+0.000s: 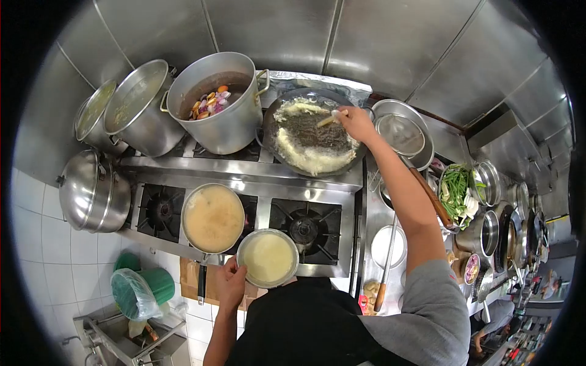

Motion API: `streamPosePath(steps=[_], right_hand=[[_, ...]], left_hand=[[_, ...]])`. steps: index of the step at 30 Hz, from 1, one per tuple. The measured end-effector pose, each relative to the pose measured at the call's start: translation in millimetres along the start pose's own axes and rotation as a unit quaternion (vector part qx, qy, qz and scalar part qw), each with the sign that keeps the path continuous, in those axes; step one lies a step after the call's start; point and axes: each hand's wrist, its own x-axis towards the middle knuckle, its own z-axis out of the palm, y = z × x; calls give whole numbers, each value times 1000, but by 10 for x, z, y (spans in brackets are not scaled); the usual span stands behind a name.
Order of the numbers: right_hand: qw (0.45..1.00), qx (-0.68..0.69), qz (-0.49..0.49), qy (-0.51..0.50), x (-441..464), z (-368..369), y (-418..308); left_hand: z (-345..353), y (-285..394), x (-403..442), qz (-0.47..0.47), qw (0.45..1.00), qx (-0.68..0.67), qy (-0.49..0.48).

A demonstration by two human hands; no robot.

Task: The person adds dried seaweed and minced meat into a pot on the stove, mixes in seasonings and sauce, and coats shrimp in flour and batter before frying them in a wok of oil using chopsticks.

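My left hand (pixel 232 280) grips the near-left rim of a metal bowl (pixel 296 266) of thick, pale yellow batter (pixel 267 257), held at the stove's front edge. Stretched over the back burner, my right hand (pixel 354 124) is closed on a pale, batter-coated strip (pixel 328 121), whose exact kind I cannot make out. Beneath it, a large dark wok (pixel 269 132) holds oil, with a ring of pale frothy batter bits around its side. Just left of the bowl, a long-handled saucepan (pixel 202 283) full of tan liquid sits on the stove.
A tall stockpot (pixel 210 131) with onion and carrot pieces stands left of the wok. Stacked metal pots (pixel 149 131) fill the left corner. To the right are a strainer (pixel 401 134), a wooden-handled utensil (pixel 383 293) and green vegetables (pixel 453 189). A lined green bin (pixel 155 287) stands lower left.
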Motion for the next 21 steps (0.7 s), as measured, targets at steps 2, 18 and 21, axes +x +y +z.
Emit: streamPosePath(steps=[2, 18, 21], right_hand=[[998, -41, -19, 35, 214, 109, 38], [990, -115, -80, -10, 896, 413, 188], [989, -116, -86, -28, 900, 390, 180]], left_hand=[[16, 19, 1, 0, 1000, 7, 2], [4, -181, -81, 14, 998, -36, 49], [-19, -210, -54, 3, 999, -18, 50]])
